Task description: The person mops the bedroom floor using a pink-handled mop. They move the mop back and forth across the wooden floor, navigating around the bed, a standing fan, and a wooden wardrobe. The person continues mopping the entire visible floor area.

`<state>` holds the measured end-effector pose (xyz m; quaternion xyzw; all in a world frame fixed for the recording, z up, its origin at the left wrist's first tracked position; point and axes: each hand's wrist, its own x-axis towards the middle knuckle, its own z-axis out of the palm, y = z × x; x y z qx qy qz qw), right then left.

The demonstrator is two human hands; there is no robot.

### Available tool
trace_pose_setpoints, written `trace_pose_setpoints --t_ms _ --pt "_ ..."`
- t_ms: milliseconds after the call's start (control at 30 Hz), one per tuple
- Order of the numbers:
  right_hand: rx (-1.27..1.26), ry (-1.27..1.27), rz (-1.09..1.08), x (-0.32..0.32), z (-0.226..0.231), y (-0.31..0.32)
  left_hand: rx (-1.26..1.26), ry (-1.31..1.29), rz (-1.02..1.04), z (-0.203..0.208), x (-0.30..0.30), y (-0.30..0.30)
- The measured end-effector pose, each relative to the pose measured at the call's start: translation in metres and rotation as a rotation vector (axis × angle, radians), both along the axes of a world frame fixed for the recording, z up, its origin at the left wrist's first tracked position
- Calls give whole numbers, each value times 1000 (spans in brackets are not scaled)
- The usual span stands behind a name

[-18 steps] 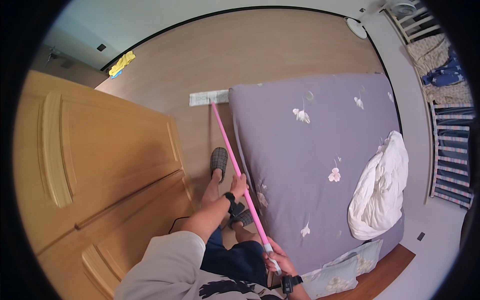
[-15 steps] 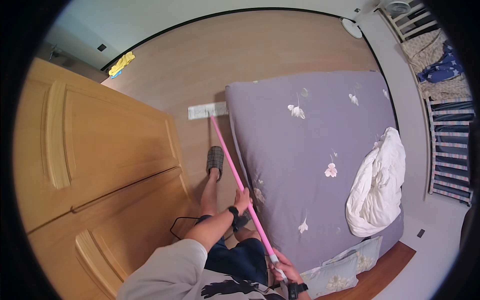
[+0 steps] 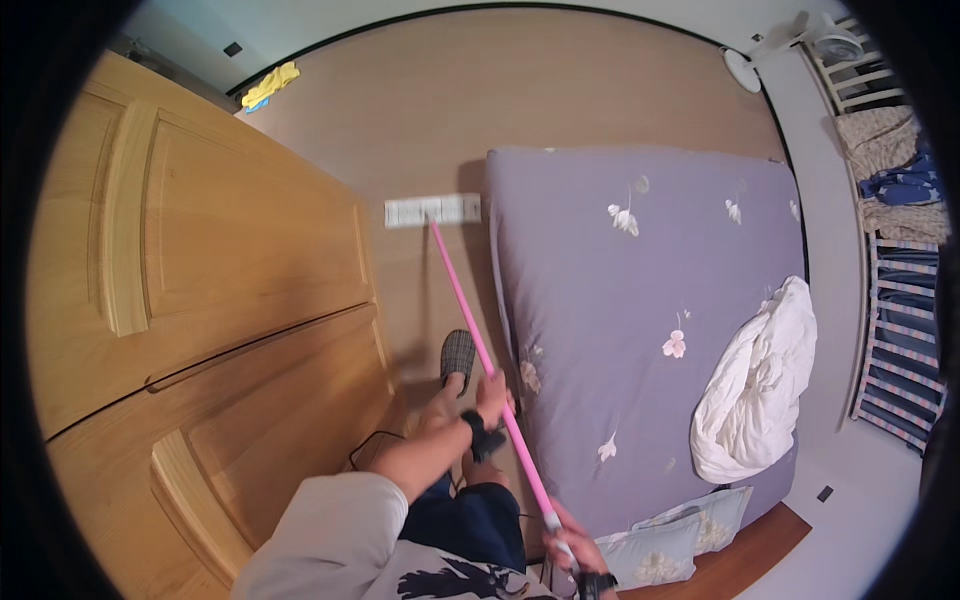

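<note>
A flat mop with a pink pole slants across the middle of the view, its pale rectangular head lying on the floor between the wardrobe and the bed. Partway down the pole, my left hand is wrapped round it. My right hand grips the white and grey upper end, close to my body. Both wrists wear dark bands. A checked slipper covers my foot, just left of the pole.
The bed with a purple sheet stands close on the right, bearing a white quilt and pillows. A wooden wardrobe flanks me at left. Yellow cloth lies by the far wall, and a white fan stands far right.
The mop head has slid out from the bed's edge, and its whole length now shows. Both hands keep their hold on the pole. The whole view has shifted slightly.
</note>
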<state>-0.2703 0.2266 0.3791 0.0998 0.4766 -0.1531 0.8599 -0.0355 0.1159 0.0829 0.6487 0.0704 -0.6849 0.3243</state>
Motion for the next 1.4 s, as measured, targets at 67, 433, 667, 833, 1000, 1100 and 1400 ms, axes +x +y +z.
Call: trace_pose_setpoints --t_ms 67,433,667,833,1000,1100,1400 --pt "8 -49 -50 39 -27 -34 36 -63 47 -23 41 -49" --pt "-86 -87 -76 81 -52 -46 37 -177 -5 -45 89 -80" --pt "-39 -53 -14 -42 -34 92 26 -39 96 -17 -26 76" --pt "-23 36 53 -156 -8 222 110 -144 5 -2 -148 215" --pt "80 148 21 -234 74 319 241 194 -165 36 -240 330" --pt "106 265 -18 -237 93 333 258 377 -200 43 -251 343" --pt "-45 75 -104 -125 3 236 9 190 -203 -12 -147 186"
